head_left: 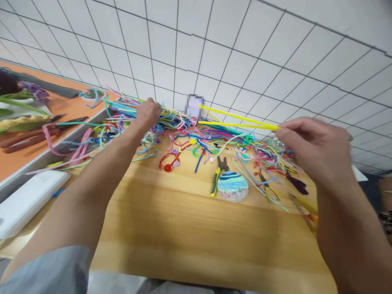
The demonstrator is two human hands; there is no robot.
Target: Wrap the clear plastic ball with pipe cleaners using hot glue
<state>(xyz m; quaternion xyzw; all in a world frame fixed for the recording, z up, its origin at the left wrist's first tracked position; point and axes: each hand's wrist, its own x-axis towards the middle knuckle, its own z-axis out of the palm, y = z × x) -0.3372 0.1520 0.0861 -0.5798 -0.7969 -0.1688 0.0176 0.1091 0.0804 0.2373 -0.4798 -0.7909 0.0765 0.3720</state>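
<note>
My right hand (309, 143) pinches the ends of two yellow pipe cleaners (245, 122), which stretch leftward over the pile by the wall. My left hand (149, 112) is at the back left, closed among a bundle of pipe cleaners (122, 107); its fingertips are hidden, so what it grips is unclear. Between the hands, on the table, lie a red headband-like loop (168, 167), green-handled pliers (216, 177) and a round piece with blue and teal stripes (232, 185).
A tiled wall (196, 53) rises behind the wooden table (183, 232). At left are a white box-shaped object (33, 200) and red-handled pliers (33, 139) on an orange surface. Small yellow-handled pliers (271, 192) and a dark purple piece (297, 185) lie at right.
</note>
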